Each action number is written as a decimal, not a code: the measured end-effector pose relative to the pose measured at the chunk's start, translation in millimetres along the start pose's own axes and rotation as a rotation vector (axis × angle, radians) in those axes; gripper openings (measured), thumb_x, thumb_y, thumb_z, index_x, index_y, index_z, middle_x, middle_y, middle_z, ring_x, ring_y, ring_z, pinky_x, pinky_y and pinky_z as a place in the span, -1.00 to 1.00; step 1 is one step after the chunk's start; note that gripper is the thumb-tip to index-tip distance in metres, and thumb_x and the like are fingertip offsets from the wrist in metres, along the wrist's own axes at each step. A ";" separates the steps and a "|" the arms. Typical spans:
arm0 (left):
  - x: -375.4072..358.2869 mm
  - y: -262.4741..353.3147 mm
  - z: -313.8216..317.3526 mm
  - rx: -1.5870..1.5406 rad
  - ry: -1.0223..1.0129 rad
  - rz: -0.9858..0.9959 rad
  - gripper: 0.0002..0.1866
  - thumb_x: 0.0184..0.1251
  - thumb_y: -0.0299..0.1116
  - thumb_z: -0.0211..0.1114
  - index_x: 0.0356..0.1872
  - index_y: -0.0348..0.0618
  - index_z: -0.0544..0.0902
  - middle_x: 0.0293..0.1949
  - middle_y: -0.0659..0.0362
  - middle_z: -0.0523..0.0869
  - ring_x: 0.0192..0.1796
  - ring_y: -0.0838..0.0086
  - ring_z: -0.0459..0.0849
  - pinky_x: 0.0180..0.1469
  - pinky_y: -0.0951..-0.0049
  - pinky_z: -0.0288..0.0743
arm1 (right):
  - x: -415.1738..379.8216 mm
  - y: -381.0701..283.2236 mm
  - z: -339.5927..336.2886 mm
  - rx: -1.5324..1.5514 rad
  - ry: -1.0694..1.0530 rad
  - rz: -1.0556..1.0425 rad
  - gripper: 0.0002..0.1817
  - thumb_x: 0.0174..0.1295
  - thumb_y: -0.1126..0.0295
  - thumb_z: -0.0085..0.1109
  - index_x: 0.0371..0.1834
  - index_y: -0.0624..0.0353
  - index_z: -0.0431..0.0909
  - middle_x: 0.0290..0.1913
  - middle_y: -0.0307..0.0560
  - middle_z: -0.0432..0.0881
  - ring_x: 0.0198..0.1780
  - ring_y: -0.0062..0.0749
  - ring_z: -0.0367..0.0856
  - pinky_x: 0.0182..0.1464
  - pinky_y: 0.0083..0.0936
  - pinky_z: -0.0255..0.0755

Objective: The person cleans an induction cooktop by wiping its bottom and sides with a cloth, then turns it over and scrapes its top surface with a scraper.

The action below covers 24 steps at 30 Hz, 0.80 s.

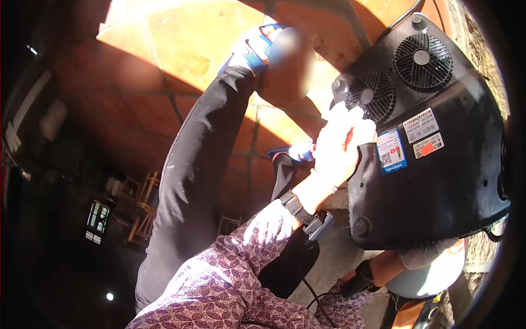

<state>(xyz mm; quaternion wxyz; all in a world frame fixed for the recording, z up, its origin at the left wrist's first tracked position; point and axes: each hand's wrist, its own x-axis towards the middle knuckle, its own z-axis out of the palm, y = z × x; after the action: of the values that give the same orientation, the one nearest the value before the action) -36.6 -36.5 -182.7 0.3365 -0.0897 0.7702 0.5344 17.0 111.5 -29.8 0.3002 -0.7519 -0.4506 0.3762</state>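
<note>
A black induction cooker (433, 186) is turned so that its underside faces me, showing two round fan grilles and several labels. My left hand (337, 145), bright in the sun, is closed around what looks like a wadded white cloth (350, 116). It presses this at the cooker's near-left edge, beside the lower fan grille (371, 96). At the cooker's bottom edge is my right hand (427, 254), in a pale covering that may be a glove. It holds the cooker there, with its fingers mostly hidden behind the casing. Both wrists wear dark bands.
A round pale surface (430, 279), perhaps a stool top, lies below the cooker. Orange floor tiles (203, 33) with strong sun patches spread ahead. My black-trousered leg (200, 142) and blue sandal (255, 57) are at left. A thin dark cord (318, 299) runs near my lap.
</note>
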 end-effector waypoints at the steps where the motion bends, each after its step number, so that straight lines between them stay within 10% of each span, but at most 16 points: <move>1: 8.9 -0.5 -2.8 -0.001 -0.027 -0.126 -0.76 0.28 -0.52 0.20 -0.04 -0.29 0.57 -0.22 0.01 0.68 -0.21 0.41 0.67 -0.13 0.48 0.55 | -0.6 -0.4 -3.1 -0.043 -0.011 -0.011 -0.35 0.39 -0.07 -0.06 0.30 0.27 0.36 0.31 0.02 0.40 0.28 -0.16 0.38 0.38 -0.22 0.22; 6: 61.6 3.0 -7.4 0.027 0.031 -0.428 -0.87 0.29 -0.60 0.17 -0.16 -0.31 0.52 -0.24 0.13 0.67 -0.14 0.54 0.66 -0.08 0.52 0.56 | 6.4 4.7 -12.0 -0.047 0.001 -0.069 -0.36 0.39 -0.06 -0.07 0.31 0.26 0.35 0.32 0.03 0.39 0.31 -0.14 0.35 0.40 -0.22 0.18; 10: 57.7 7.9 8.2 0.252 -0.002 0.231 -0.82 0.09 -0.69 0.12 -0.28 -0.26 0.56 -0.28 -0.01 0.67 -0.23 0.24 0.68 -0.15 0.35 0.57 | 17.5 6.0 -29.0 -0.047 0.046 -0.011 -0.38 0.42 -0.03 -0.13 0.34 0.25 0.32 0.37 0.04 0.32 0.36 -0.15 0.28 0.45 -0.23 0.11; 13: 83.8 11.9 22.7 0.190 0.016 0.343 -0.86 0.11 -0.59 0.13 -0.29 -0.23 0.58 -0.34 -0.06 0.62 -0.29 0.03 0.61 -0.21 0.22 0.50 | 13.9 4.5 -27.6 -0.149 -0.003 -0.071 -0.37 0.43 -0.03 -0.16 0.35 0.25 0.30 0.39 0.04 0.30 0.38 -0.15 0.27 0.46 -0.24 0.09; 20: 139.1 -37.5 -3.7 0.357 -0.165 -0.181 -0.85 0.10 -0.43 0.22 -0.32 -0.22 0.68 -0.28 -0.09 0.72 -0.16 0.10 0.70 -0.12 0.27 0.55 | 1.0 -1.2 -8.6 -0.287 0.061 -0.202 -0.38 0.47 0.02 -0.27 0.41 0.26 0.21 0.43 0.06 0.22 0.42 -0.16 0.20 0.48 -0.26 0.04; 24: 169.3 -27.2 9.9 0.392 -0.303 -0.067 -0.81 0.10 -0.39 0.24 -0.26 -0.19 0.70 -0.27 -0.08 0.72 -0.16 0.11 0.72 -0.09 0.29 0.55 | 2.2 5.0 -11.3 -0.378 0.038 -0.331 -0.42 0.48 0.10 -0.32 0.42 0.25 0.19 0.44 0.08 0.19 0.44 -0.18 0.17 0.48 -0.25 0.03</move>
<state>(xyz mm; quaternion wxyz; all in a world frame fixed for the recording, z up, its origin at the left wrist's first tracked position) -147.2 -1.4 -309.4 0.4765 0.0330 0.7966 0.3706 29.5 110.1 -28.3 0.2202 -0.7176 -0.6243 0.2165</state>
